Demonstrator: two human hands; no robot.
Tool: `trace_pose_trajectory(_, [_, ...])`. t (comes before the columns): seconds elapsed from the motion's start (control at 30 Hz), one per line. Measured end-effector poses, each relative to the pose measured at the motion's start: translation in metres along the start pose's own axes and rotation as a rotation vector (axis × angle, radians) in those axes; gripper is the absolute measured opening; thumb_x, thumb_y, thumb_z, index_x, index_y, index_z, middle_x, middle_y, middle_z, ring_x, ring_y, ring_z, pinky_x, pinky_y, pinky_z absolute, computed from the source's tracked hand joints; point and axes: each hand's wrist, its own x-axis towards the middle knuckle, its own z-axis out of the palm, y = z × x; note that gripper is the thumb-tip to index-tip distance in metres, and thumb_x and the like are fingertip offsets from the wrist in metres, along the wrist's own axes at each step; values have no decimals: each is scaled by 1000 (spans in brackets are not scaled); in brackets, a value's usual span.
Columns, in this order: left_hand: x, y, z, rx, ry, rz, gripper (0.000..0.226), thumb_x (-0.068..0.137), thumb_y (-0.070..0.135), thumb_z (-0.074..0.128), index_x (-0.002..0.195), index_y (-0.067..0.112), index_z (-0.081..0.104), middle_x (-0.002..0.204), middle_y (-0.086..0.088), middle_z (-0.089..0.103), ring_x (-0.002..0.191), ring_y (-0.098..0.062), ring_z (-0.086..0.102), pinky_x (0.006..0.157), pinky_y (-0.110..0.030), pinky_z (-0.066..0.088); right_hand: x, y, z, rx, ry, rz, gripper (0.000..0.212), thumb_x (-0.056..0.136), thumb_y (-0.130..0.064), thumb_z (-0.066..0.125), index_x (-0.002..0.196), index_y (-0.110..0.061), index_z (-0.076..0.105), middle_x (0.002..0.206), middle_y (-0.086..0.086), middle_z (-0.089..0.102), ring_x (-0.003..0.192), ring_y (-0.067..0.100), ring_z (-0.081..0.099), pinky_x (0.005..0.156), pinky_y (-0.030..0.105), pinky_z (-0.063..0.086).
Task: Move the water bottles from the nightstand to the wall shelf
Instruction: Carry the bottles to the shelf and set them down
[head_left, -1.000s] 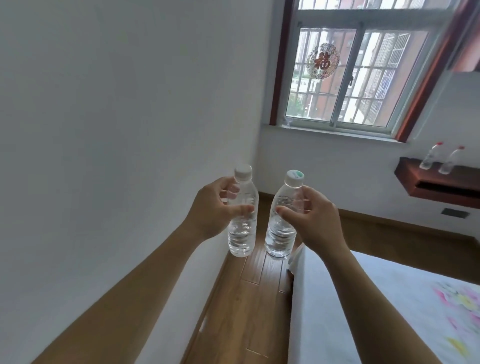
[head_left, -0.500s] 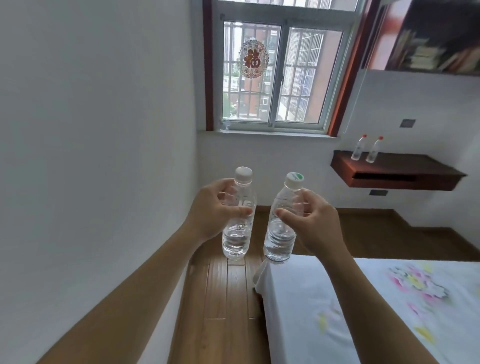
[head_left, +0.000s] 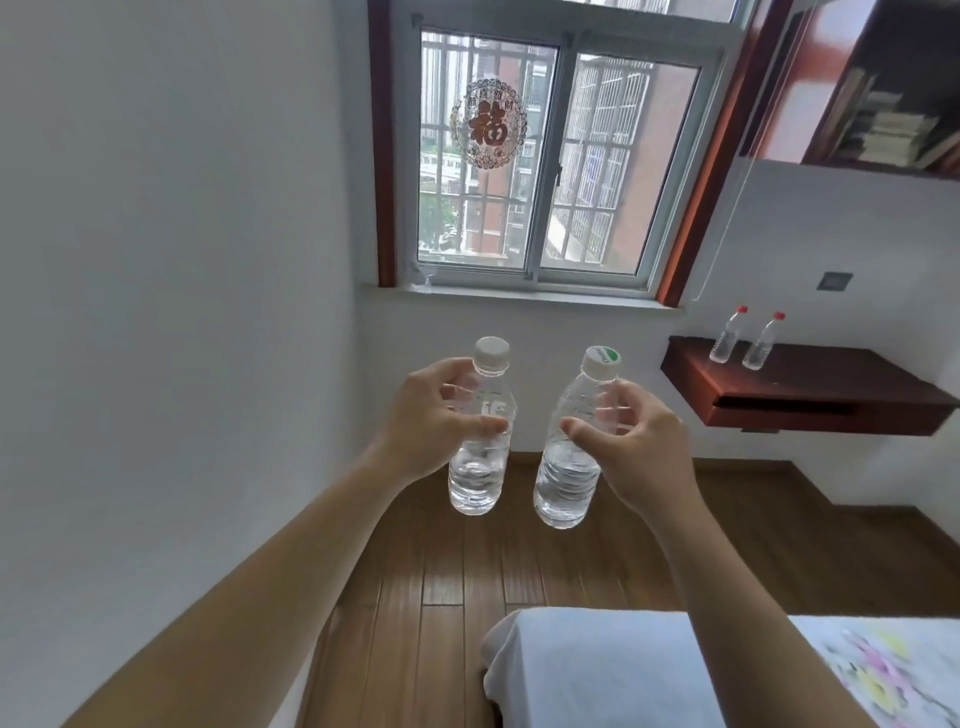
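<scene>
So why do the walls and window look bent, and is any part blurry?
Head view: the wide-angle lens bows the window frame and walls; daylight through it lights the room softly; the bed's floral print at the lower right is smeared, while both held bottles, left and right, look sharp.

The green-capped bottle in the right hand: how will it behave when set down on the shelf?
The green-capped bottle looks thin, clear and about half full, so probably light and a little squashy under the right hand. It is tall and narrow, so it may tip if put down tilted on the wall shelf. The water may slosh and shift its weight.
</scene>
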Motion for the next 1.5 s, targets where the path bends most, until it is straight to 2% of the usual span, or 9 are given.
trace_pose_trajectory(0.2, [118, -64, 11, -50, -59, 40, 67, 58, 39, 92, 119, 22, 69, 103, 2, 70, 94, -17, 67, 86, -41, 57, 91, 42, 50, -23, 41, 38, 60, 74, -42, 81, 126, -18, 61, 114, -2, 68, 100, 16, 66, 82, 30, 57])
trace_pose_trajectory(0.33, [200, -93, 25, -90, -133, 59, 75, 51, 47, 90, 119, 24, 69, 104, 2, 70, 96, -17, 65, 87, -39, 56, 149, 65, 72, -63, 110, 67, 58, 74, -41, 81, 124, -17, 62, 113, -3, 67, 99, 14, 65, 82, 27, 56])
trace_pose_trajectory(0.53, [308, -112, 65, -111, -223, 55, 68, 52, 38, 92, 116, 28, 70, 101, 7, 70, 94, -13, 65, 86, -36, 55, 233, 102, 75, -111, 202, 103, 59, 73, -42, 81, 123, -19, 61, 109, -5, 67, 96, 10, 65, 79, 23, 53])
trace_pose_trajectory(0.7, [397, -135, 122, -132, -288, 61, 60, 59, 23, 95, 112, 30, 69, 100, 5, 70, 93, -13, 65, 85, -31, 54, 308, 162, 71, -105, 262, 130, 57, 73, -46, 80, 121, -21, 63, 107, -8, 68, 95, 8, 66, 78, 25, 56])
trace_pose_trajectory(1.0, [563, -143, 237, -82, -401, 121, 66, 58, 28, 94, 118, 22, 67, 101, 11, 67, 93, -7, 63, 85, -29, 51, 454, 254, 41, -113, 326, 225, 42, 71, -42, 81, 108, -33, 63, 106, -7, 69, 96, 8, 66, 81, 31, 57])
trace_pose_trajectory(1.1, [608, -144, 273, -102, -435, 135, 68, 58, 29, 94, 119, 22, 67, 101, 12, 67, 93, -6, 63, 84, -29, 52, 492, 276, 26, -140, 357, 254, 48, 70, -48, 77, 112, -28, 65, 106, -6, 70, 96, 9, 67, 77, 28, 56])
trace_pose_trajectory(1.27, [678, -153, 344, -149, -526, 153, 60, 58, 31, 94, 111, 20, 68, 99, 9, 68, 91, -8, 65, 79, -32, 54, 547, 327, 6, -172, 423, 300, 52, 68, -55, 74, 112, -29, 65, 104, -9, 71, 96, 9, 68, 81, 37, 59])
trace_pose_trajectory(1.4, [732, -157, 400, -224, -607, 181, 56, 60, 27, 93, 110, 24, 69, 97, 9, 69, 90, -10, 65, 76, -30, 51, 587, 365, -8, -209, 525, 341, 42, 67, -51, 74, 105, -37, 61, 107, -12, 68, 100, 6, 65, 78, 24, 53])
trace_pose_trajectory(1.5, [769, -156, 444, -274, -664, 183, 61, 59, 26, 94, 114, 26, 69, 98, 9, 70, 93, -12, 67, 82, -36, 55, 608, 394, -20, -239, 596, 385, 41, 73, -44, 78, 109, -36, 59, 113, -12, 66, 103, 6, 63, 75, 17, 47])
